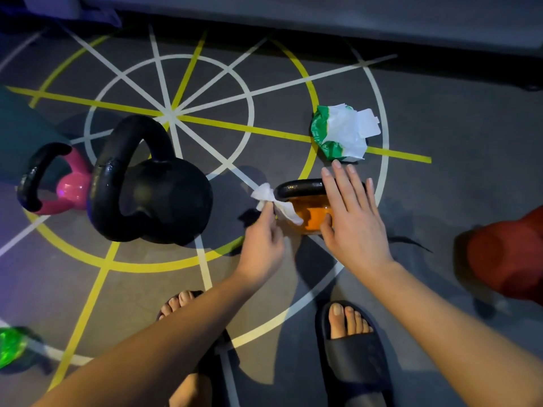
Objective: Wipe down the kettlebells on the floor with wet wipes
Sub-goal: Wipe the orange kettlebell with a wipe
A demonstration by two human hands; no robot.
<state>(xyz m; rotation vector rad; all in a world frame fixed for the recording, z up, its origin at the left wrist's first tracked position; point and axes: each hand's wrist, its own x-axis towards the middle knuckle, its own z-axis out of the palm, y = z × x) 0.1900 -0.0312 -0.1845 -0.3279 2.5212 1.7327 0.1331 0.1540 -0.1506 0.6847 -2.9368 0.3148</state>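
Note:
A small orange kettlebell (313, 220) with a black handle stands on the floor in the middle. My left hand (263, 245) pinches a white wet wipe (274, 202) against its left side. My right hand (351, 214) hovers over its right side with fingers spread, holding nothing. A large black kettlebell (160, 198) lies to the left, and a pink kettlebell (70, 189) with a black handle lies beyond it. The green and white wet wipe pack (342, 133) sits open behind the orange kettlebell.
The grey floor (440, 186) bears white and yellow lines in a wheel pattern. A red object (511, 254) sits at the right edge and a green one (10, 346) at the lower left. My feet in dark slides (357, 356) stand below.

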